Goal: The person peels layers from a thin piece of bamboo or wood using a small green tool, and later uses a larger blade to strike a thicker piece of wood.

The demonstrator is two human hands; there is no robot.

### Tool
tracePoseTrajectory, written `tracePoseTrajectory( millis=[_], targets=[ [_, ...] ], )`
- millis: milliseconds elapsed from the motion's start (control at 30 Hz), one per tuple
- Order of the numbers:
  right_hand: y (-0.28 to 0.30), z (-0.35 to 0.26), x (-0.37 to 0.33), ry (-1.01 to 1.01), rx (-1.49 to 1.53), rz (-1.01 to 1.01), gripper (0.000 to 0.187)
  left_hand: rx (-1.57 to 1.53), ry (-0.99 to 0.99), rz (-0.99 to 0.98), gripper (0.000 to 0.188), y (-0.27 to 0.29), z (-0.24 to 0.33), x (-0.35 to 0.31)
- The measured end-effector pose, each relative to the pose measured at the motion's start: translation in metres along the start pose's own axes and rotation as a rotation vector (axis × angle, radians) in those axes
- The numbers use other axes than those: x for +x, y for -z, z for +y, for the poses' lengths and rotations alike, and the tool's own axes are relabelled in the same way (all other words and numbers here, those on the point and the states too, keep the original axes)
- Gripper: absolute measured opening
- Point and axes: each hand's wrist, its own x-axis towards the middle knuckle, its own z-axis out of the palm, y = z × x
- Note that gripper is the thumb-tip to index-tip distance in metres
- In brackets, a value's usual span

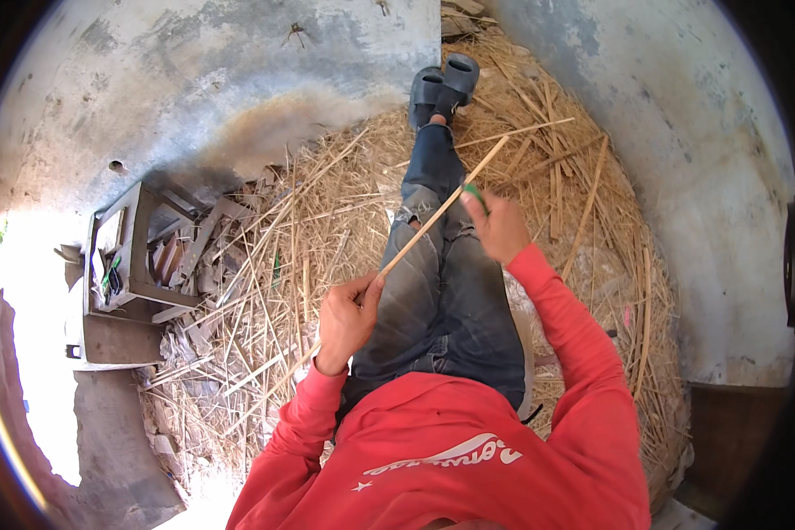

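Observation:
My left hand [349,320] is closed round a thin, pale wooden strip [437,216], which slants from beside my left forearm up across my legs. My right hand [503,228] is closed on a small green-handled knife [474,192], only partly showing between thumb and fingers. Its dark blade end meets the strip or lies close beside it, nearer the far end; I cannot tell whether they touch. Both hands are over my outstretched legs in worn dark jeans [428,291].
Shavings and loose strips [583,203] cover the floor around my legs. To the left, a wooden stool frame [150,291] lies on its side with scraps by it. Dark slippers [442,87] are on my crossed feet. Grey walls rise left [194,79] and right [680,132].

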Motion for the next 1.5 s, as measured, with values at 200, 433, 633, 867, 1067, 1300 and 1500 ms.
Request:
tracePoseTrajectory(
  millis=[200,433,633,867,1067,1300,1500],
  targets=[
    [-0.039,-0.042,-0.037,0.155,-0.127,-0.119,0.059,-0.093,-0.007,0.019,0.029,-0.007,0.002,0.006],
    [-0.060,-0.041,-0.045,0.221,-0.081,-0.183,0.055,-0.109,0.043,-0.094,0.031,0.006,0.003,0.009],
    [-0.028,-0.031,-0.006,0.014,-0.022,-0.130,0.057,-0.107,0.032,-0.034,0.028,0.003,-0.009,0.003],
    [-0.046,-0.026,-0.008,0.045,-0.017,-0.066,0.049,-0.078,0.080,-0.113,0.030,0.016,-0.006,0.005],
    [-0.060,-0.038,-0.030,0.187,-0.065,-0.213,0.065,-0.174,0.033,-0.088,0.033,0.010,-0.013,0.008],
    [-0.026,-0.038,0.012,0.049,0.098,-0.128,0.049,-0.117,0.060,-0.095,0.027,0.023,-0.003,0.005],
    [-0.046,-0.058,-0.022,0.191,-0.238,-0.269,0.062,-0.209,0.041,-0.112,0.029,0.022,-0.007,0.009]
  ],
)
